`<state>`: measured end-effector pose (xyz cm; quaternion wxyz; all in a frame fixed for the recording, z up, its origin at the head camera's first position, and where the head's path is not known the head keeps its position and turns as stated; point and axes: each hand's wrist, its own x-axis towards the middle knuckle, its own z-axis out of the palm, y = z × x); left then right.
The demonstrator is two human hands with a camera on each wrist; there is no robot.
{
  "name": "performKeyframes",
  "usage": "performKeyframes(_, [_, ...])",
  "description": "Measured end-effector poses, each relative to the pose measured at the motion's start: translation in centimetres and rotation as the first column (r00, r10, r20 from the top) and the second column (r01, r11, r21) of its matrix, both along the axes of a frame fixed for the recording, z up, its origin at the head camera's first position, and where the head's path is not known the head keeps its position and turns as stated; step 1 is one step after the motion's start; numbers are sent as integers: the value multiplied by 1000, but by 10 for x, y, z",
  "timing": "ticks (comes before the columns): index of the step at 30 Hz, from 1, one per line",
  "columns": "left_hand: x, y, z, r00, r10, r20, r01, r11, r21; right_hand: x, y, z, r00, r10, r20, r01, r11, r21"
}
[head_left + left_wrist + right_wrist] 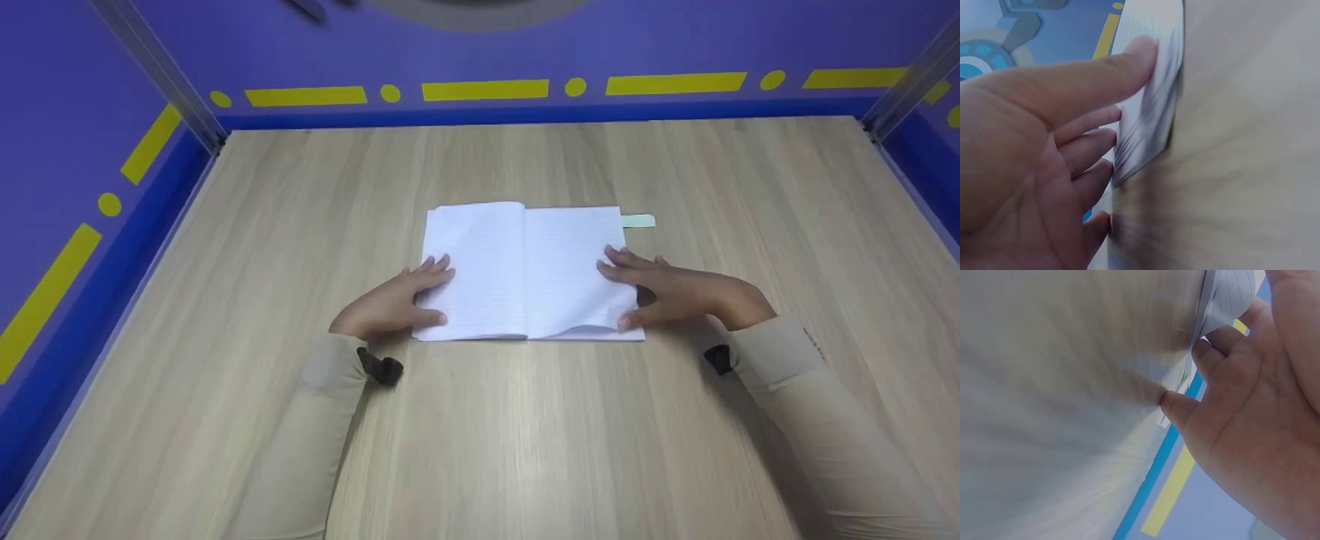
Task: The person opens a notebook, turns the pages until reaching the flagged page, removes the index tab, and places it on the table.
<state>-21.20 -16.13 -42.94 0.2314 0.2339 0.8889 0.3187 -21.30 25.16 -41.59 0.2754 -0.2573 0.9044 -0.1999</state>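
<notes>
An open notebook [480, 270] with white lined pages lies on the wooden table. On its left page rests my left hand [399, 300], fingers spread and thumb near the lower left corner. The left wrist view shows that thumb [1143, 53] over the page, with the fingertips along the stacked page edges. My right hand [671, 289] lies across the right margin, fingers on the page and thumb at the lower right. Near that thumb the page's bottom edge bulges up, and the right wrist view shows the raised lined page [1235, 295] beside the fingers.
A pale green tab [639, 220] sticks out from the notebook's upper right side. Around the wooden table [525, 435] stand blue-purple panels [480, 56] with yellow dashes and dots. Dark straps [381, 367] sit at both wrists, over beige sleeves.
</notes>
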Motion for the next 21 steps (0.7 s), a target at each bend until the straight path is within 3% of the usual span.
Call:
performKeyframes(11, [5, 13, 8, 990, 136, -49, -134, 990, 46, 1, 1, 0, 1000, 3, -3, -3, 1000, -7])
performKeyframes(21, [9, 37, 16, 972, 110, -210, -79, 986, 149, 0, 3, 0, 1000, 3, 8, -2, 999, -54])
